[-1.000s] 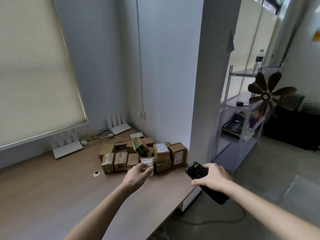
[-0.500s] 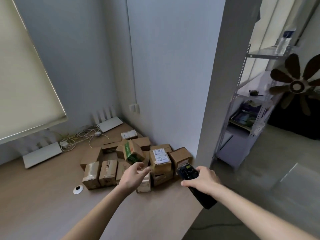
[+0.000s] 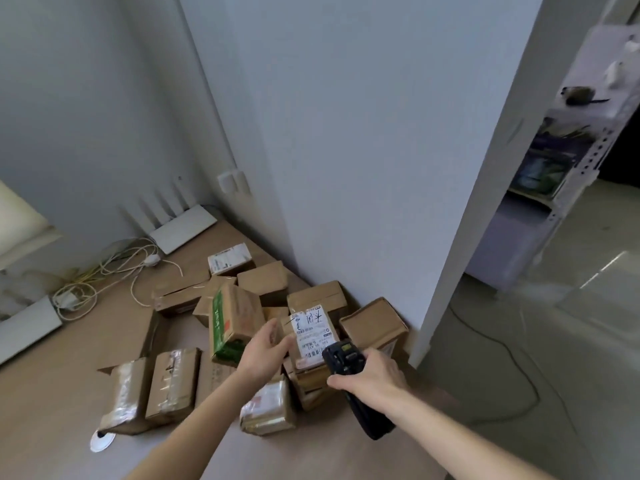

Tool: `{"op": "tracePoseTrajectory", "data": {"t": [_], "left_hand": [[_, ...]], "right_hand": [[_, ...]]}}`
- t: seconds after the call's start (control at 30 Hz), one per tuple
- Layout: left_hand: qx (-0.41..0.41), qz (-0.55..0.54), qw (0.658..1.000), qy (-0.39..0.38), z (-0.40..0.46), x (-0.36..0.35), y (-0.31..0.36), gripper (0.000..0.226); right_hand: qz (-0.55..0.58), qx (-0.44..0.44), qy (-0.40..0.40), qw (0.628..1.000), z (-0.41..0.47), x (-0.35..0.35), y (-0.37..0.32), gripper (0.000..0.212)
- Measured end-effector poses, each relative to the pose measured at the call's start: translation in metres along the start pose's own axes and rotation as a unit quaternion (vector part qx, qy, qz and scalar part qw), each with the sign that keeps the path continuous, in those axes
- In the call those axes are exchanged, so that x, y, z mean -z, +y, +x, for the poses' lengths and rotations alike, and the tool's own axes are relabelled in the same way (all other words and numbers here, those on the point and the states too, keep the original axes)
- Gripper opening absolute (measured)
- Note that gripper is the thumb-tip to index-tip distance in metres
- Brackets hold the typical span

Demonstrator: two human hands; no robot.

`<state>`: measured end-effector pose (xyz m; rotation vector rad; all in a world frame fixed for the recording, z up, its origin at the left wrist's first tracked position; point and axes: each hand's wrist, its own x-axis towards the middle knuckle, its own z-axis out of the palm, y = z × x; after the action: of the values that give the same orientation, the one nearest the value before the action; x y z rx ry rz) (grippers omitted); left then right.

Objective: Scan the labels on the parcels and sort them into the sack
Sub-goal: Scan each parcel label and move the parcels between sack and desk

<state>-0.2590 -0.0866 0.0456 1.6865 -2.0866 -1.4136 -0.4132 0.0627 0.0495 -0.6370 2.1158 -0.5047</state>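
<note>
Left hand (image 3: 266,351) now apparently gripping labelled parcel (image 3: 313,336)

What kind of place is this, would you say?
Probably a small office or back room used for parcel handling: taped cardboard parcels piled on a wooden desk, a handheld scanner in the right hand, a router by the wall.

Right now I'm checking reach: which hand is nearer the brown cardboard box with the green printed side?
Left. The left hand is right beside the green-sided box, at its right edge, gripping the neighbouring white-labelled parcel. The right hand holds the black scanner farther right.
</note>
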Motion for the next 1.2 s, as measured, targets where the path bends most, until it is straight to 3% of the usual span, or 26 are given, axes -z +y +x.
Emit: {"op": "tracePoseTrajectory", "data": {"t": [0.23,0.47,0.6,0.97,1.07,1.13,1.2], "left_hand": [[0.072,-0.06,0.996,-0.001,0.063,-0.028,-0.005,0.067],[0.085,-0.096,0.992,0.02,0.06,-0.024,-0.011,0.053],[0.064,-0.142,0.987,0.035,0.043,-0.015,-0.01,0.041],[-0.104,-0.156,0.971,0.152,-0.11,0.068,-0.018,0.048],[-0.138,-0.183,0.958,0.172,-0.173,0.099,-0.032,0.053],[-0.159,-0.205,0.949,0.182,-0.218,0.118,-0.043,0.046],[-0.172,-0.249,0.935,0.187,-0.267,0.136,-0.05,0.028]], "right_hand": [[0.045,-0.005,-0.043,0.998,0.046,-0.012,-0.003,0.068],[0.151,-0.037,-0.036,0.987,0.048,-0.017,-0.002,0.042],[0.191,-0.022,-0.008,0.981,0.034,-0.014,-0.002,0.039],[0.226,0.116,0.025,0.967,-0.101,-0.003,-0.039,0.038],[0.217,0.144,0.02,0.965,-0.161,-0.013,-0.052,0.049],[0.207,0.172,0.007,0.963,-0.2,-0.022,-0.059,0.064],[0.188,0.202,-0.02,0.961,-0.238,-0.033,-0.065,0.062]]}}
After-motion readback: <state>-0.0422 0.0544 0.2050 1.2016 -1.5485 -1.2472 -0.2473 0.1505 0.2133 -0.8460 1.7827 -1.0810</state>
